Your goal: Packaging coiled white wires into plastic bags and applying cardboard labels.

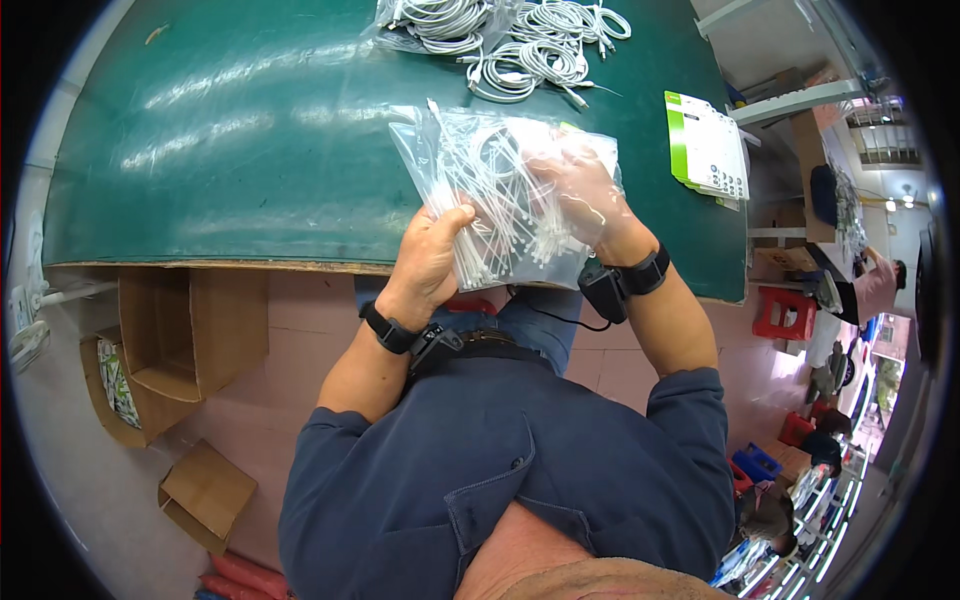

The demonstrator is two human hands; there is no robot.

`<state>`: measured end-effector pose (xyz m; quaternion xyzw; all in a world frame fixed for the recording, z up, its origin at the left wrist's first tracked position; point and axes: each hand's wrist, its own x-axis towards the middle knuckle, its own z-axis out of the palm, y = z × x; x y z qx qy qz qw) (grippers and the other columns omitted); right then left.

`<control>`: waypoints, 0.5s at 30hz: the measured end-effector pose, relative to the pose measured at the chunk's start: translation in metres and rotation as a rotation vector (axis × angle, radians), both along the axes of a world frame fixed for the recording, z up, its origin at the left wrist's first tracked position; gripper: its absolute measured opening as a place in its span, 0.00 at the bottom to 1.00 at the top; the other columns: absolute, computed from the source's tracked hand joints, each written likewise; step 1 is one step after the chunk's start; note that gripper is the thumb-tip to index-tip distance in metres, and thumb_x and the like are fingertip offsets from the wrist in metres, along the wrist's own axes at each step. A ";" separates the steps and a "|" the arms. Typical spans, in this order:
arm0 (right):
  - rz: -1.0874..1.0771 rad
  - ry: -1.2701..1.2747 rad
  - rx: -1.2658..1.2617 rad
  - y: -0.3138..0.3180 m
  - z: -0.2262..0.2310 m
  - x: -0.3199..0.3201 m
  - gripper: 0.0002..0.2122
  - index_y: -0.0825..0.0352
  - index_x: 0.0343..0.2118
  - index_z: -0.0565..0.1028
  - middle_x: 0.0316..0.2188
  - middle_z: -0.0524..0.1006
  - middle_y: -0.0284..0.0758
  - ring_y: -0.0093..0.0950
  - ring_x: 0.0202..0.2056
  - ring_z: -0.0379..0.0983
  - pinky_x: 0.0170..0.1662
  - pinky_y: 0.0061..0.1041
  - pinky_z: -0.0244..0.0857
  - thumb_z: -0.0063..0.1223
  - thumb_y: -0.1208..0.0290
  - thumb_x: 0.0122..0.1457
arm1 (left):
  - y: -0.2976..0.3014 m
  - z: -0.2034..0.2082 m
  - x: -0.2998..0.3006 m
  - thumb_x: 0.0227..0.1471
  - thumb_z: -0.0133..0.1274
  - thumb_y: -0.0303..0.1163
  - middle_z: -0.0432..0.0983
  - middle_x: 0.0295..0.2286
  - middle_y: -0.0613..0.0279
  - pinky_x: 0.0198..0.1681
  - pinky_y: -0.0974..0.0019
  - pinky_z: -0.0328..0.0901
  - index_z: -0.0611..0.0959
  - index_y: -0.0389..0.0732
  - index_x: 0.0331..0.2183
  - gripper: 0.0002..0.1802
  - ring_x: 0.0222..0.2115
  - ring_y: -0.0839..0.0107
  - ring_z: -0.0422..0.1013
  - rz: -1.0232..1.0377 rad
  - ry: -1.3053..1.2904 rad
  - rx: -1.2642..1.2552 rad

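Observation:
A clear plastic bag (pixel 590 262) full of thin white cable ties (pixel 500 190) is held up at the front edge of the green table. My left hand (pixel 432 250) is closed on the bag's lower left side, thumb on top, pinching the plastic with the ties behind it. Plastic covers my right hand (pixel 580 185), which looks to be inside the bag at its right side. Its fingers are curled toward the ties, but glare hides what they grip. Beyond the bag lie coiled grey-white cables (pixel 520 70), some inside another clear bag (pixel 440 25).
A stack of white and green printed cards (pixel 705 145) lies at the table's right edge. Open cardboard boxes (pixel 165 335) stand below on the left, with another carton (pixel 208 490) on the floor. A red stool (pixel 785 313) is at the right, and a person (pixel 880 285) is farther off.

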<state>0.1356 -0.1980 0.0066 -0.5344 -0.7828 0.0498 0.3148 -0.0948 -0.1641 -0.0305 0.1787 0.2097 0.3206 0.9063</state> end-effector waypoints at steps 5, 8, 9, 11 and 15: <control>-0.348 1.354 -0.706 -0.003 0.033 -0.018 0.09 0.72 0.47 0.78 0.38 0.80 0.35 0.21 0.34 0.77 0.36 0.21 0.73 0.56 0.76 0.65 | 0.002 0.004 -0.002 0.63 0.45 0.23 0.78 0.43 0.52 0.45 0.55 0.78 0.75 0.32 0.49 0.14 0.41 0.62 0.78 0.047 0.003 -0.015; -0.223 1.410 -0.774 -0.007 0.034 -0.010 0.11 0.70 0.47 0.78 0.36 0.80 0.35 0.21 0.30 0.76 0.32 0.22 0.73 0.61 0.76 0.63 | 0.002 0.000 -0.002 0.63 0.45 0.23 0.78 0.44 0.51 0.45 0.55 0.78 0.75 0.31 0.50 0.15 0.41 0.61 0.79 0.039 0.007 -0.008; -0.224 1.409 -0.774 -0.007 0.035 -0.012 0.11 0.70 0.47 0.78 0.36 0.80 0.35 0.21 0.30 0.76 0.32 0.22 0.73 0.61 0.76 0.63 | 0.002 -0.001 -0.002 0.63 0.44 0.23 0.78 0.44 0.51 0.44 0.54 0.78 0.74 0.31 0.51 0.15 0.41 0.61 0.79 0.043 0.004 -0.005; -0.258 1.340 -0.790 -0.004 0.039 -0.022 0.14 0.71 0.48 0.77 0.35 0.80 0.35 0.22 0.30 0.76 0.32 0.23 0.74 0.64 0.76 0.61 | 0.002 -0.001 -0.002 0.64 0.44 0.23 0.78 0.44 0.50 0.44 0.54 0.78 0.74 0.30 0.52 0.16 0.41 0.60 0.79 0.052 -0.001 0.001; -0.317 1.320 -0.879 -0.008 0.033 -0.016 0.17 0.71 0.50 0.76 0.35 0.80 0.36 0.25 0.30 0.78 0.32 0.25 0.76 0.66 0.77 0.58 | 0.001 0.002 -0.001 0.64 0.43 0.23 0.78 0.44 0.49 0.43 0.54 0.78 0.73 0.30 0.53 0.17 0.41 0.59 0.79 0.071 0.005 -0.004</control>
